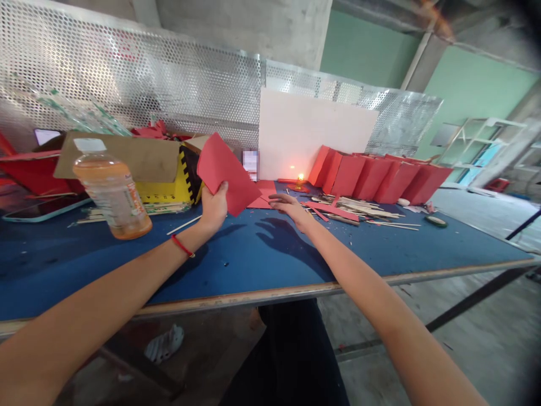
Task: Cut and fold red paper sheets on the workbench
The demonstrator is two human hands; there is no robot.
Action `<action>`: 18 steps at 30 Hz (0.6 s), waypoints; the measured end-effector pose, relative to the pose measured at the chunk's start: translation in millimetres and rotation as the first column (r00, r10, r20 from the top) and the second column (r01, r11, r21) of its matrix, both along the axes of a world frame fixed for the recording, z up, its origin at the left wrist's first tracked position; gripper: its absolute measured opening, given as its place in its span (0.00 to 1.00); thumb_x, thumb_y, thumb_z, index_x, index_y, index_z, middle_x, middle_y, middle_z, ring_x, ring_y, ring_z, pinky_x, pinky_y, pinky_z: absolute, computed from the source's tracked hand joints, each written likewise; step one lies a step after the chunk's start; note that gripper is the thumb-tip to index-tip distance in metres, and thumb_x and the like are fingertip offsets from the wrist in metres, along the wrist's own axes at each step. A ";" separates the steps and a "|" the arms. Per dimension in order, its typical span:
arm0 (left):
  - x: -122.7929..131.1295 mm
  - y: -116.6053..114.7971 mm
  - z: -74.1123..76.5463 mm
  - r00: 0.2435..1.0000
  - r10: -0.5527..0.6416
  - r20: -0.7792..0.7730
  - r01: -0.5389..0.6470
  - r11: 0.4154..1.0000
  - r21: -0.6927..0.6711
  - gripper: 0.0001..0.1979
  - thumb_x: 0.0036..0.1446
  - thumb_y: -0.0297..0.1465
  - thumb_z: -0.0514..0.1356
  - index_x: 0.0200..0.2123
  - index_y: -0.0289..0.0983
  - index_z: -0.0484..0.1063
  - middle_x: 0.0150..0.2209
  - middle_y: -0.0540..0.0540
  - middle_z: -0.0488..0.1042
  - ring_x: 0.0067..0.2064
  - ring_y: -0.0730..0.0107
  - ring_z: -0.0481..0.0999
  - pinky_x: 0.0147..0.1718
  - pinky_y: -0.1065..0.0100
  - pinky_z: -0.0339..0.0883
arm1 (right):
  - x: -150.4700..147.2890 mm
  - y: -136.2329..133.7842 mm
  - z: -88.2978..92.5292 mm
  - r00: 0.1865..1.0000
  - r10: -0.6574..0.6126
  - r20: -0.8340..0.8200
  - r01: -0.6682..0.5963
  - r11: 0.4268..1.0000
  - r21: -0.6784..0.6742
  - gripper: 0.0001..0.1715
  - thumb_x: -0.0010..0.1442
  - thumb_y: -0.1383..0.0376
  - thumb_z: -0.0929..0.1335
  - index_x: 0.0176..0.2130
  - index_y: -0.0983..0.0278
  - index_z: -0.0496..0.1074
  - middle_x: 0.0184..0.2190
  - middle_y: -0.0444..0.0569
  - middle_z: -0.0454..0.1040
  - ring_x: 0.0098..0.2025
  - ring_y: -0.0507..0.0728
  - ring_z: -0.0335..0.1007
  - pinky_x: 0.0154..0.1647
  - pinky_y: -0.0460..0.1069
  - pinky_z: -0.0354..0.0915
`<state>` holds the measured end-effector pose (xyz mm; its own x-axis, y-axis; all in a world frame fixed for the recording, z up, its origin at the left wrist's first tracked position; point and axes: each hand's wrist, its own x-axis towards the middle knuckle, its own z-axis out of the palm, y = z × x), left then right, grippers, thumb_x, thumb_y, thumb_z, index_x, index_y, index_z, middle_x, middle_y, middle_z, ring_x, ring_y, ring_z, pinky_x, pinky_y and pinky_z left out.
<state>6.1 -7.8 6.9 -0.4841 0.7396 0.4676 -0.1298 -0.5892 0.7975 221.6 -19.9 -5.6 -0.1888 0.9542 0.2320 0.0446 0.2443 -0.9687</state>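
Note:
My left hand (215, 206) grips a sheet of red paper (228, 175) by its lower edge, with the thumb across the front, and holds it up over the table. To its right, my right hand (291, 210) hovers above the blue tabletop, fingers spread and nothing in them. Just beyond the right fingertips lie more flat red sheets (264, 194). Beside that hand are a pile of thin wooden sticks (367, 208) and red paper strips (338, 210). A small lit lamp (300, 179) glows behind it.
A drink bottle (112, 192) stands at the left, near a phone (46, 210) and a cardboard box (122, 158). Several red paper bags (380, 176) stand in a row at the right. A white board (315, 129) and perforated metal screen (190, 84) rise behind. The table's front edge (296, 292) crosses below.

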 end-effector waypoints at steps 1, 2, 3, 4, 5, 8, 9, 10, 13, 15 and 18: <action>0.1 -0.1 -0.3 1.000 -0.015 -0.008 0.015 1.000 -0.009 0.16 0.47 0.36 0.67 0.40 0.39 0.71 0.43 0.43 0.79 0.51 0.55 0.76 0.54 0.57 0.71 | -2.2 -1.1 0.3 0.998 0.054 0.008 -0.054 0.997 0.047 0.22 0.45 0.63 0.74 0.43 0.59 0.76 0.41 0.46 0.79 0.47 0.57 0.72 0.54 0.53 0.66; 0.3 -0.5 -0.6 0.999 -0.034 -0.022 0.034 0.999 -0.025 0.16 0.46 0.36 0.68 0.39 0.39 0.72 0.42 0.43 0.79 0.50 0.54 0.77 0.54 0.56 0.71 | -4.4 -2.0 0.2 0.994 0.106 0.026 -0.108 0.990 0.093 0.25 0.44 0.63 0.75 0.44 0.60 0.76 0.42 0.46 0.78 0.47 0.57 0.72 0.52 0.52 0.66; 0.6 -1.3 -1.0 0.998 -0.054 -0.044 0.052 0.998 -0.045 0.16 0.44 0.36 0.68 0.37 0.39 0.72 0.41 0.43 0.79 0.50 0.54 0.77 0.53 0.55 0.72 | -6.5 -2.4 -0.3 0.988 0.145 0.054 -0.151 0.980 0.133 0.26 0.43 0.63 0.75 0.44 0.60 0.76 0.42 0.46 0.78 0.46 0.57 0.72 0.50 0.52 0.66; 1.2 -2.4 -1.3 0.995 -0.076 -0.072 0.071 0.996 -0.063 0.16 0.43 0.36 0.68 0.36 0.39 0.72 0.40 0.43 0.79 0.49 0.53 0.77 0.53 0.55 0.72 | -8.2 -2.5 -1.3 0.983 0.162 0.092 -0.175 0.971 0.162 0.25 0.43 0.61 0.75 0.43 0.62 0.76 0.41 0.46 0.78 0.44 0.57 0.72 0.48 0.52 0.66; 2.1 -3.8 -1.4 0.990 -0.097 -0.104 0.090 0.993 -0.076 0.16 0.41 0.37 0.68 0.35 0.39 0.72 0.40 0.43 0.79 0.49 0.52 0.77 0.52 0.54 0.72 | -9.5 -2.2 -2.5 0.978 0.157 0.135 -0.180 0.968 0.177 0.23 0.43 0.60 0.75 0.41 0.63 0.77 0.38 0.46 0.78 0.42 0.57 0.71 0.45 0.51 0.66; 5.6 -9.6 -1.2 0.971 -0.156 -0.180 0.144 0.986 -0.079 0.19 0.39 0.40 0.69 0.35 0.39 0.73 0.40 0.43 0.80 0.48 0.51 0.77 0.51 0.54 0.72 | -10.8 -0.8 -6.0 0.963 0.109 0.246 -0.161 0.966 0.202 0.17 0.45 0.57 0.74 0.33 0.65 0.77 0.29 0.44 0.74 0.35 0.56 0.68 0.38 0.50 0.64; 6.8 -11.8 -0.8 0.965 -0.176 -0.195 0.163 0.984 -0.077 0.21 0.38 0.41 0.69 0.36 0.39 0.73 0.41 0.42 0.80 0.48 0.50 0.78 0.50 0.53 0.72 | -10.9 -0.6 -6.7 0.960 0.090 0.264 -0.149 0.965 0.214 0.15 0.45 0.57 0.74 0.32 0.65 0.76 0.27 0.43 0.72 0.33 0.55 0.67 0.37 0.49 0.63; 8.0 -13.8 -0.4 0.958 -0.195 -0.208 0.183 0.980 -0.076 0.22 0.38 0.42 0.70 0.37 0.38 0.73 0.42 0.42 0.80 0.48 0.50 0.78 0.50 0.53 0.73 | -10.9 -0.5 -7.0 0.961 0.069 0.267 -0.133 0.964 0.229 0.15 0.45 0.58 0.74 0.31 0.65 0.76 0.27 0.43 0.71 0.32 0.54 0.67 0.36 0.49 0.63; 10.1 -18.7 0.8 0.939 -0.246 -0.241 0.230 0.969 -0.091 0.25 0.38 0.44 0.70 0.39 0.38 0.74 0.44 0.41 0.80 0.48 0.50 0.78 0.49 0.53 0.73 | -11.5 -1.7 -5.6 0.974 0.002 0.227 -0.071 0.952 0.297 0.13 0.45 0.58 0.73 0.30 0.65 0.74 0.27 0.42 0.71 0.32 0.54 0.65 0.34 0.48 0.62; 10.4 -20.4 1.3 0.926 -0.279 -0.254 0.259 0.959 -0.110 0.25 0.39 0.45 0.70 0.40 0.38 0.74 0.44 0.41 0.80 0.48 0.51 0.78 0.49 0.54 0.73 | -12.2 -3.4 -2.8 0.980 -0.039 0.193 -0.036 0.928 0.371 0.14 0.47 0.56 0.72 0.29 0.64 0.74 0.27 0.43 0.71 0.32 0.54 0.65 0.35 0.48 0.61; 10.4 -21.1 1.3 0.918 -0.297 -0.263 0.282 0.955 -0.093 0.26 0.38 0.45 0.71 0.40 0.38 0.74 0.43 0.41 0.80 0.47 0.52 0.78 0.48 0.55 0.73 | -13.0 -5.8 1.5 0.980 -0.077 0.183 -0.019 0.881 0.472 0.15 0.51 0.54 0.70 0.29 0.64 0.74 0.29 0.44 0.71 0.33 0.54 0.65 0.36 0.48 0.61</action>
